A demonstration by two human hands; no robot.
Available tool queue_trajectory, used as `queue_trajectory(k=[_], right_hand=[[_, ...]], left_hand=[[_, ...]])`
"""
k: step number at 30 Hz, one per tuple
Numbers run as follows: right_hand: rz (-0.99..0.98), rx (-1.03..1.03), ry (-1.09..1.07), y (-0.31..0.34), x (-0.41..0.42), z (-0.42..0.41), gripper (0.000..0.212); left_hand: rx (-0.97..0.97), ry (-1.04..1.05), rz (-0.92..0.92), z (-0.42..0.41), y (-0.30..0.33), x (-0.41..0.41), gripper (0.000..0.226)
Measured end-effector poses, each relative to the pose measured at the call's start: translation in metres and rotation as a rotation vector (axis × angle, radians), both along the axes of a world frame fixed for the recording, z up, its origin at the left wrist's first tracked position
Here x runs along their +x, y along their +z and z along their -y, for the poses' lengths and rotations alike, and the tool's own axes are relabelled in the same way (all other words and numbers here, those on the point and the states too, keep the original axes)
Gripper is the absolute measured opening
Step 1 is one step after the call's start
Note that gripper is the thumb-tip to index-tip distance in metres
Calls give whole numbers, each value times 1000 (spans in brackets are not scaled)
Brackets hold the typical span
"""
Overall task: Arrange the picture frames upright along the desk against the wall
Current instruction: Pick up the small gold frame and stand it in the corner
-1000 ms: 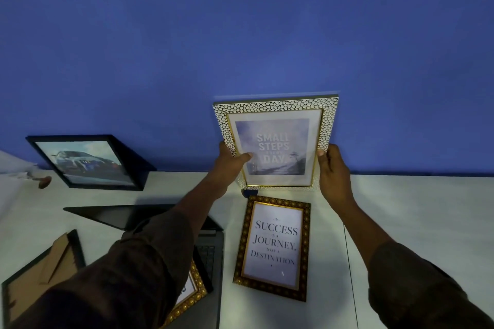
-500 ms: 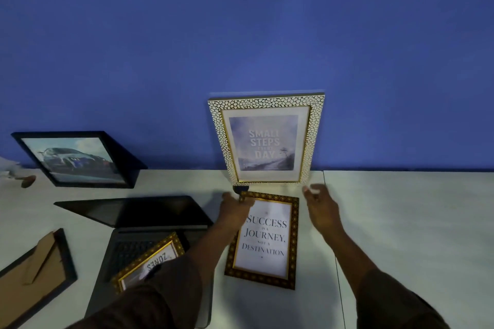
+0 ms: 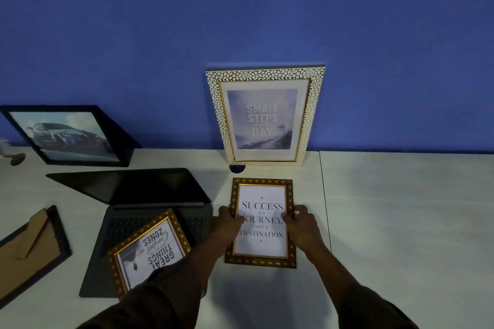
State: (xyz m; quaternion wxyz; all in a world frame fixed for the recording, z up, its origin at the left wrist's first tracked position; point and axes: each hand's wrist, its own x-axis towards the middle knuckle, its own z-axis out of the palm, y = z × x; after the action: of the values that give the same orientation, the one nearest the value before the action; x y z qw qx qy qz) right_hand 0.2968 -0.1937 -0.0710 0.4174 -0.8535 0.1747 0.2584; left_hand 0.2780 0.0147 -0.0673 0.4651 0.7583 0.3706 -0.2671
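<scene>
The white pebble-pattern frame (image 3: 266,115) reading "Small steps every day" stands upright against the blue wall (image 3: 240,21). In front of it a brown-and-gold "Success is a journey" frame (image 3: 262,192) lies flat on the white desk (image 3: 401,222). My left hand (image 3: 228,224) grips its left edge and my right hand (image 3: 302,224) grips its right edge. A black frame with a car picture (image 3: 66,136) leans against the wall at the left. A gold "Great things" frame (image 3: 149,246) lies tilted on the laptop. Another frame (image 3: 29,246) lies face down at the far left.
An open dark laptop (image 3: 139,195) sits left of the hands, its screen tipped back. A small dark round thing (image 3: 237,168) lies at the foot of the white frame. A seam (image 3: 324,208) runs down the desk to the right of the hands.
Both hands let go of the white frame, which now stands alone against the wall. They dropped down to the "Success" frame and closed on its two side edges.
</scene>
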Motion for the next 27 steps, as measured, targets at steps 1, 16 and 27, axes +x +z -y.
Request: queue_trajectory(k=[1, 16, 27], right_hand=[[-5, -15, -5, -1, -2, 2, 41], [-3, -55, -33, 59, -87, 4, 26], [54, 73, 74, 128, -205, -120, 25]], left_hand=[[2, -12, 3, 0, 3, -6, 40], [-105, -36, 213, -33, 40, -95, 16], [-70, 24, 397, -165, 104, -240, 10]])
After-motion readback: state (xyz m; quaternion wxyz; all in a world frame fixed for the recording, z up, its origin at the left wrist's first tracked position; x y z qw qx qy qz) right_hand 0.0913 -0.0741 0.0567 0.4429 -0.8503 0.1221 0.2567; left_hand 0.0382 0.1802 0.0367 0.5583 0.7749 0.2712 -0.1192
